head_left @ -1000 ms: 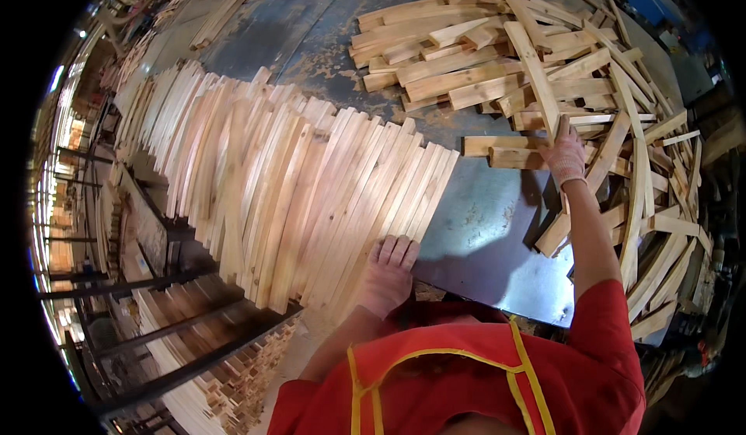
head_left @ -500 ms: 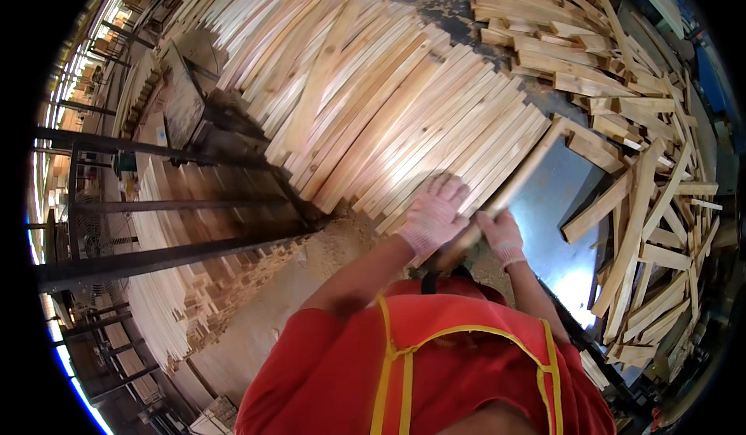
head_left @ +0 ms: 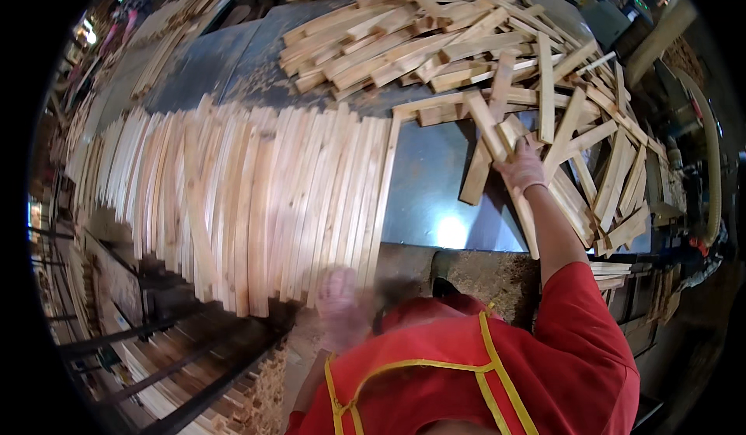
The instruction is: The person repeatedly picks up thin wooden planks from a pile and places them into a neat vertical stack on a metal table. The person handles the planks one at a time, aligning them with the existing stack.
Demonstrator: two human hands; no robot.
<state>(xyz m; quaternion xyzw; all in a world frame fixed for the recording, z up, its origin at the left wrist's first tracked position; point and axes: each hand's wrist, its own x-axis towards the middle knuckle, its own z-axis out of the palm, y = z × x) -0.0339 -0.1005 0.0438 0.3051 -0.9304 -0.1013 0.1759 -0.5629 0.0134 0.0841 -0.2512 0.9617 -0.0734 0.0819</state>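
My right hand (head_left: pixel 522 169), in a pale knit glove, reaches out to the right with its fingers closed round a wooden strip (head_left: pixel 524 216). That strip slants toward me at the near left side of a loose pile. My left hand (head_left: pixel 338 299), gloved too, is low by the near ends of a row of wooden strips (head_left: pixel 295 194) laid side by side. Motion smears its fingers, so its grip cannot be made out. At the right end of the row, one strip (head_left: pixel 386 182) lies along the others. Another strip (head_left: pixel 197 209) rests slantwise on top.
The loose pile of strips (head_left: pixel 614 163) spreads over the right of the metal table (head_left: pixel 423 178), with more stacked at the far side (head_left: pixel 373 46). Dark metal bars (head_left: pixel 210 369) and stacked wood stand at lower left. Sawdust (head_left: pixel 497 279) covers the floor near me.
My view has turned to the right. My right hand has left the strip at the row's edge and moved to the loose pile. My left hand has come back toward me, off the row's top.
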